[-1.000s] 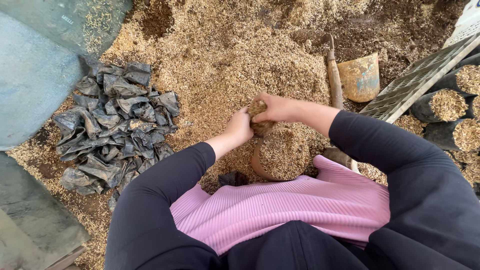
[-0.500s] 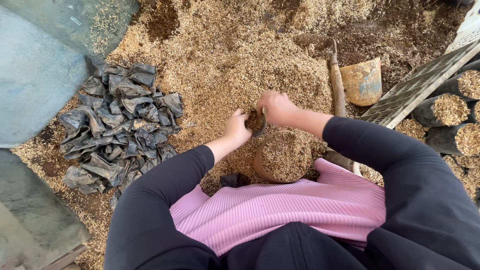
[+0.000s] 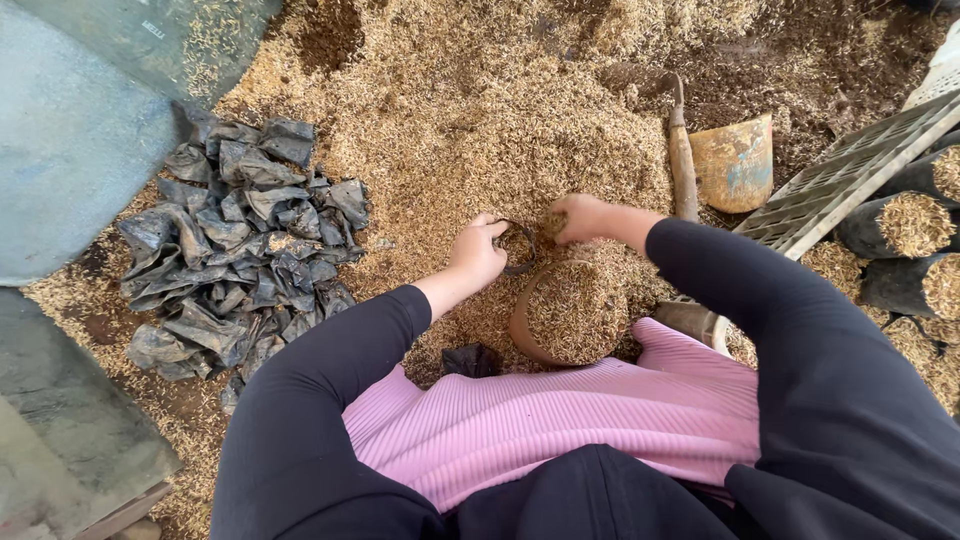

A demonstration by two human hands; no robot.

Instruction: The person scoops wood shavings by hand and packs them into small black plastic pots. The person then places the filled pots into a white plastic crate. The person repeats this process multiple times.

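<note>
My left hand point(image 3: 478, 252) pinches the rim of a small black plastic bag point(image 3: 518, 247) and holds its mouth open against the pile of rice husk mix point(image 3: 470, 130). My right hand point(image 3: 577, 217) is closed around a handful of husk just to the right of the bag's mouth. Below both hands stands a round brown pot point(image 3: 570, 312) heaped with husk. Both arms are in black sleeves over a pink ribbed top.
A heap of empty black bags point(image 3: 235, 250) lies at the left. A trowel with a wooden handle point(image 3: 683, 150) and orange blade point(image 3: 735, 162) rests at the upper right. Filled black bags point(image 3: 900, 230) and a grey plastic tray point(image 3: 850, 170) sit at the right. Blue-grey slabs point(image 3: 70, 170) border the left.
My left hand has shifted left and spread the bag's mouth open. My right hand has moved up and right into the husk beside the bag.
</note>
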